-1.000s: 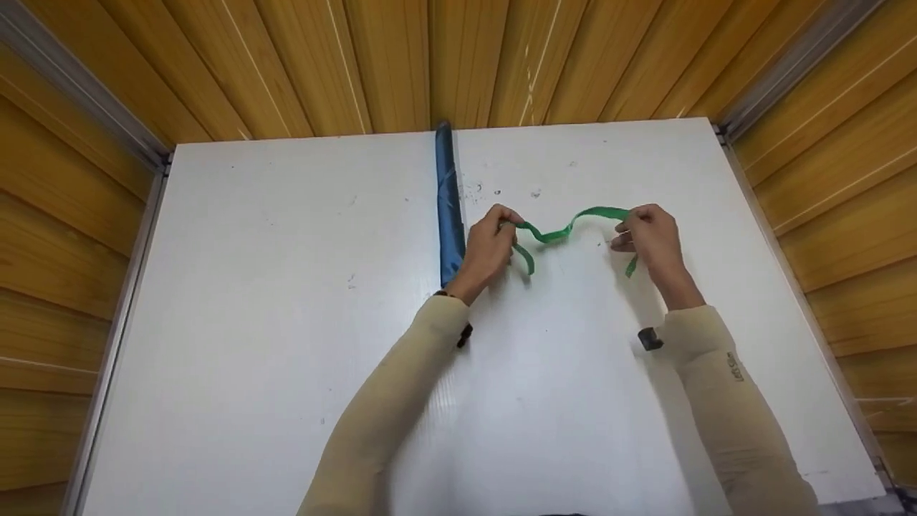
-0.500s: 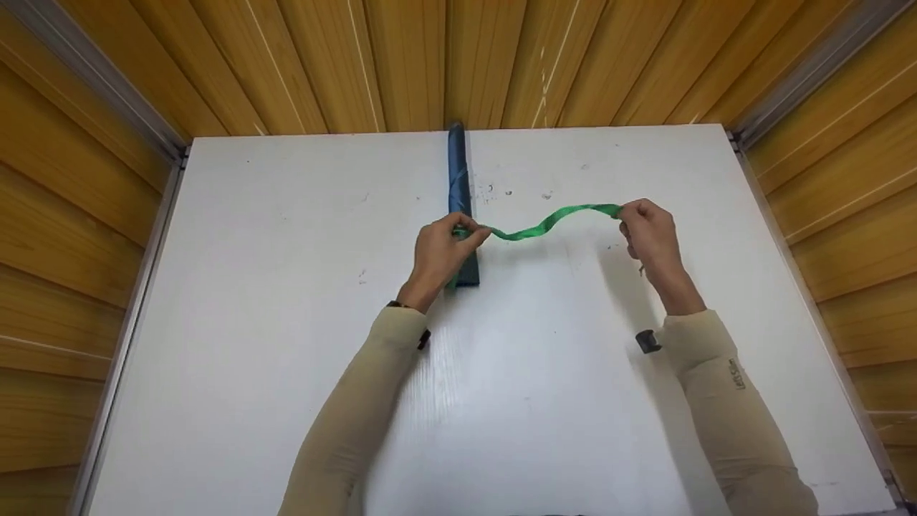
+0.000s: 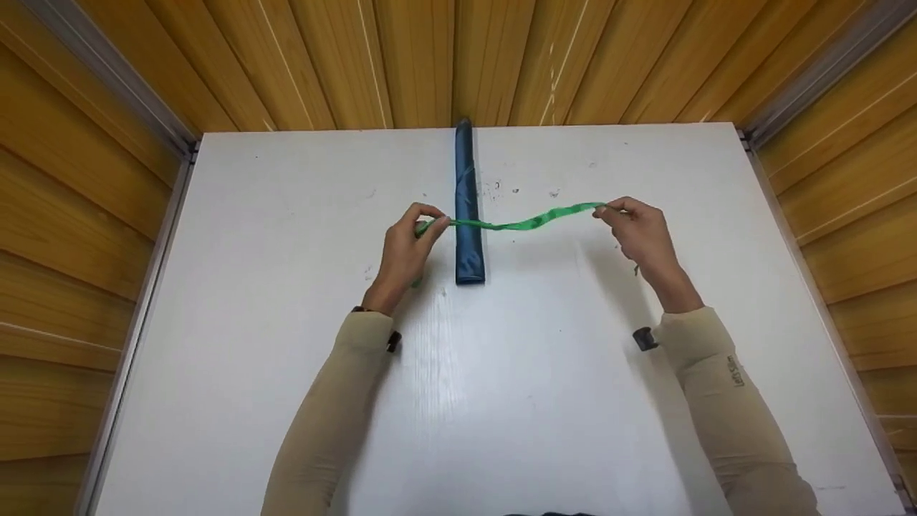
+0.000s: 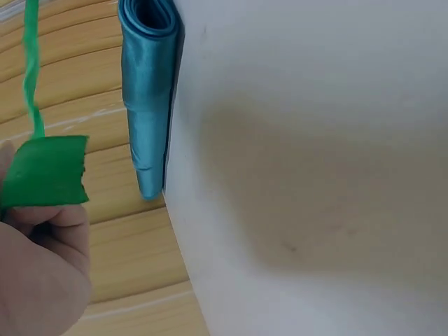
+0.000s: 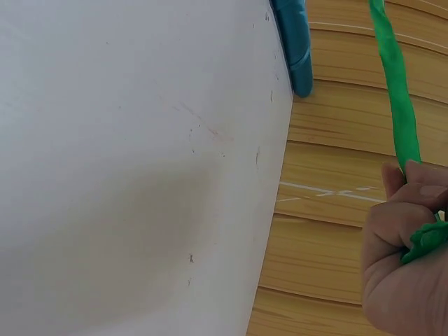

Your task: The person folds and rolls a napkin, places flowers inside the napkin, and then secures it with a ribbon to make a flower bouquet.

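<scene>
A green ribbon (image 3: 530, 223) stretches between my two hands, sagging slightly, and crosses over a rolled blue satin cloth (image 3: 469, 251) in the head view. My left hand (image 3: 407, 251) pinches it left of the roll, and a loose end hangs below the fingers. In the left wrist view a flat ribbon tail (image 4: 49, 171) spreads over that hand. My right hand (image 3: 641, 233) pinches the other part well to the right of the roll. A crumpled bit of ribbon (image 5: 425, 241) shows at the palm in the right wrist view. The roll lies lengthwise, its far end at the table's back edge.
The white table (image 3: 573, 401) has small dark marks near the roll. Wood-patterned panels (image 3: 501, 64) stand behind it and at both sides, with grey metal rails (image 3: 136, 93) at the corners.
My left hand has moved left across the blue roll, drawing the ribbon over it and uncovering the roll's near end. The ribbon is straighter. My right hand has shifted slightly left.
</scene>
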A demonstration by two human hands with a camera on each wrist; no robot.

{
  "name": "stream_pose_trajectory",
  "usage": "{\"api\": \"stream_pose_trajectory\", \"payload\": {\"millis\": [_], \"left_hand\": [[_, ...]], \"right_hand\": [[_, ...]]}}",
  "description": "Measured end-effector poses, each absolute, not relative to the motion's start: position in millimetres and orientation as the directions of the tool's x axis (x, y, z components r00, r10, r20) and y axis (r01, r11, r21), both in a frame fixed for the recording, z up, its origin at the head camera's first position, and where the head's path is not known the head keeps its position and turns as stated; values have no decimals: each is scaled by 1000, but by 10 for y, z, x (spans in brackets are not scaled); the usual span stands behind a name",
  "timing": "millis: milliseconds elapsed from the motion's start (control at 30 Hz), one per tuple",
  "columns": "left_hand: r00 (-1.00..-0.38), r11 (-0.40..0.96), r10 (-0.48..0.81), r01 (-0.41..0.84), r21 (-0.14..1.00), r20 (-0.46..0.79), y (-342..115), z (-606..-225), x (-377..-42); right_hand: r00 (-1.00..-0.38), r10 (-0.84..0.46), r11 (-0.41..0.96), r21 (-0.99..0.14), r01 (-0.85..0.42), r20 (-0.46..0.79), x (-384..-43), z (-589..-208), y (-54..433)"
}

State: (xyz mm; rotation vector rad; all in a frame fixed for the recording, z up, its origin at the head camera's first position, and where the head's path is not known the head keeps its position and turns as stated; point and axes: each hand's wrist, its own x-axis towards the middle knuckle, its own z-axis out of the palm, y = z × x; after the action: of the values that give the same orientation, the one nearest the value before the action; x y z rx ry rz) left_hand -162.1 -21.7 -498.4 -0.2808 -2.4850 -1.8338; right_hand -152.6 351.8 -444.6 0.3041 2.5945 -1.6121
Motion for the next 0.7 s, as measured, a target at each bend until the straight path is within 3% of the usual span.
{"api": "stream_pose_trajectory", "payload": {"millis": [167,300,533,700], "left_hand": [[-998,305,51,44,951,29,-334,-4958,-1611],[-995,334,73,-42,942,-71,-424,-4953,-1592],[-969,294,229,-22,956,-93,-571,-5038,-1555],[-976,255,217,45,966,-12,-640,-5080,-1533]], "right_hand": [[-980,65,394,-898,198,-187,-1547,-4434,3513],[-982,40,394,-900,185,-185,-1560,-4446,3493],[-981,24,413,-892,184,-192,-1562,-4461,3460],[-969,34,439,-867,234,-244,-1575,-4454,3424]]}}
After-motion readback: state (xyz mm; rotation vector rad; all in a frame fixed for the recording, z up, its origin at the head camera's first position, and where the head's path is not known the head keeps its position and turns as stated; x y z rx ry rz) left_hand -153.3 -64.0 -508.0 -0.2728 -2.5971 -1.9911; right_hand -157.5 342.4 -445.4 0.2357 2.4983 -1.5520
